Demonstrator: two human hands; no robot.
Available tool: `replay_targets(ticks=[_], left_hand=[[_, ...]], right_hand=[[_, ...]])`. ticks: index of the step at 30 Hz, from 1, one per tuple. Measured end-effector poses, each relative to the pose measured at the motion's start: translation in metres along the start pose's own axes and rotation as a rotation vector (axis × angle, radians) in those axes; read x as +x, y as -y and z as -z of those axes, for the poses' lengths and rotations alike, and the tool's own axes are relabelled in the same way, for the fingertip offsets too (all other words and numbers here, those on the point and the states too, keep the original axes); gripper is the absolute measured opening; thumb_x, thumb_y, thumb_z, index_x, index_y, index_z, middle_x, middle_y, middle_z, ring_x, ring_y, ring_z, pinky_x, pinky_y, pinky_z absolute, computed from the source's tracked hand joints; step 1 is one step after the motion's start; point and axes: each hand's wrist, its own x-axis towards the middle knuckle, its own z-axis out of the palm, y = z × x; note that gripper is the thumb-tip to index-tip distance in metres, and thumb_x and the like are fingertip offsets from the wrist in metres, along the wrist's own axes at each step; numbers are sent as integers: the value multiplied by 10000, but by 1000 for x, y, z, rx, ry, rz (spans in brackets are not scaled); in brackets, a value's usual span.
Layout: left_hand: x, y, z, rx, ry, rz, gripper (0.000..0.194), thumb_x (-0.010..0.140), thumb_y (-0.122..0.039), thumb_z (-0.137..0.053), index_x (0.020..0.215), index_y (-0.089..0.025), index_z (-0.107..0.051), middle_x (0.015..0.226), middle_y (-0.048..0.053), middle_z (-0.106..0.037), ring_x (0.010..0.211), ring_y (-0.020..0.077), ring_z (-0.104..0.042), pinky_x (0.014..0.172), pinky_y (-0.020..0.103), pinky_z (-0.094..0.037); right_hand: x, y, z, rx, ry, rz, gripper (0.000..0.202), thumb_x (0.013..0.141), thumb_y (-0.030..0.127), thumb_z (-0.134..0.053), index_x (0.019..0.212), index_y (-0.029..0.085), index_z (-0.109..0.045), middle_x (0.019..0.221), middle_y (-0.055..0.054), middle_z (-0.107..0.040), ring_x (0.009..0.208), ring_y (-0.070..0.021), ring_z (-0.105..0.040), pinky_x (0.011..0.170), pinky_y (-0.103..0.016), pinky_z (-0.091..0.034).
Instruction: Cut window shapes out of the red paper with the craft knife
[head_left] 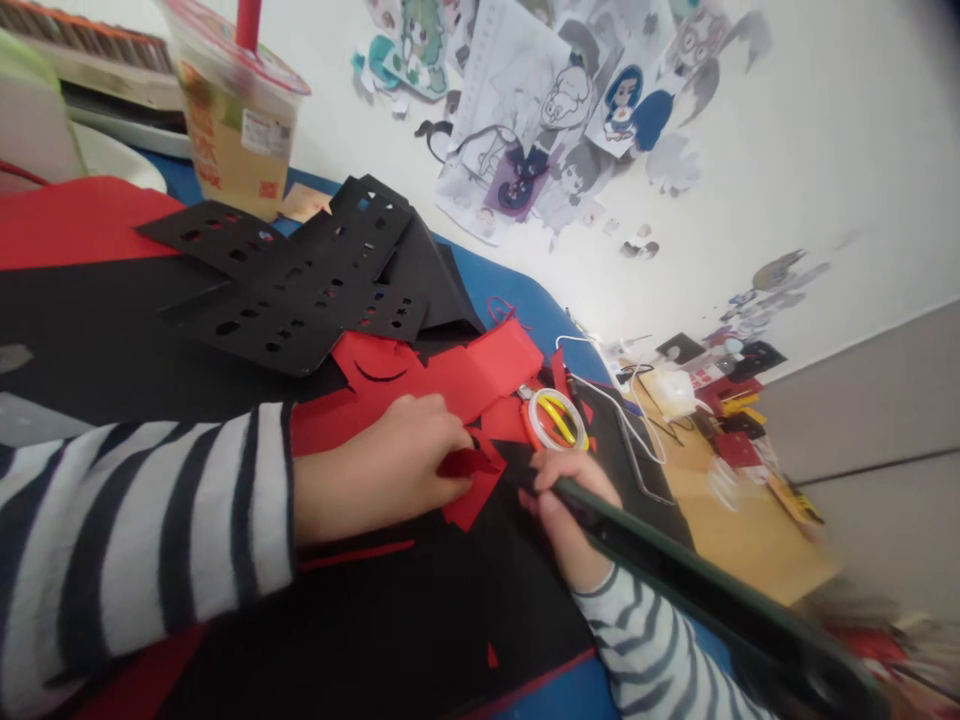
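Note:
My left hand comes in from the left and pinches a folded strip of red paper between thumb and fingers. Under and beyond it lie more red paper pieces, one with a curved slit cut in it. My right hand is closed around a long dark green tool that slants towards the lower right; its kind is unclear, and its tip by the fingers is hard to make out. Just beyond the right hand is a white tape roll with yellow and orange handles showing through it.
A black cut-out card with many holes lies at the back left. Behind it stands a lidded drink cup with a red straw. A phone and white cable lie to the right. Paper drawings cover the wall.

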Motion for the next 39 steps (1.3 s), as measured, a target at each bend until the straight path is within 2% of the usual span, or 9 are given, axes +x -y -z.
replay_targets(ticks=[4,8,11,14,17,23,31,34,39], left_hand=[[-1,0,9,-148,57,46,72,773,-205,-622,726,-211,-676,785,10,-642,818,186,-554,720,285,-393],[-4,-3,15,-189,-45,-12,90,785,-188,-624,707,-205,-665,780,3,-646,817,176,-566,744,288,-402],[-7,-4,15,-153,-181,-115,117,799,-156,-600,702,-198,-651,756,-4,-637,780,161,-561,740,291,-394],[-7,-5,10,-120,-209,-162,130,814,-166,-573,718,-200,-655,755,2,-640,768,163,-554,733,299,-392],[-6,-7,5,-111,-162,-23,76,766,-245,-625,724,-197,-666,779,23,-650,775,187,-561,733,313,-407],[-2,-11,-1,-81,-70,285,247,619,-416,-712,729,-197,-681,822,44,-649,795,234,-589,690,314,-428],[-2,-15,-4,-42,-61,311,156,681,-340,-622,654,-193,-666,731,32,-631,721,204,-587,617,274,-395],[-1,-15,-6,-40,-80,297,156,705,-328,-608,684,-187,-673,761,40,-628,750,208,-572,647,286,-399],[0,-15,-6,-20,-111,199,151,727,-270,-602,605,-184,-622,690,21,-629,740,199,-553,685,307,-380]], right_hand=[[4,-4,-4,145,-107,-285,140,829,236,-564,890,249,-439,644,37,-589,495,-131,-539,503,-255,-448],[9,-3,-11,161,-111,-304,226,787,277,-638,897,253,-442,680,25,-576,557,-159,-579,564,-293,-498],[10,-2,-12,180,-115,-305,258,785,308,-645,925,259,-434,667,35,-566,530,-156,-576,524,-284,-505],[9,-1,-13,193,-90,-309,276,770,296,-663,915,257,-432,612,58,-554,485,-147,-569,473,-261,-495],[7,-2,-16,200,-85,-301,272,771,255,-649,920,259,-422,589,72,-546,478,-146,-577,474,-257,-500],[6,-6,-21,189,-82,-257,288,746,223,-644,919,267,-419,623,70,-553,502,-146,-574,486,-255,-503],[2,-19,-26,137,-57,-215,306,767,288,-688,959,255,-451,603,77,-549,495,-144,-568,452,-237,-465],[1,-21,-28,113,-38,-206,268,832,335,-652,1025,216,-509,716,32,-617,575,-149,-605,495,-254,-504],[3,-17,-23,61,-7,-187,276,928,296,-555,1167,157,-558,1160,-81,-594,954,-207,-626,796,-399,-545]])
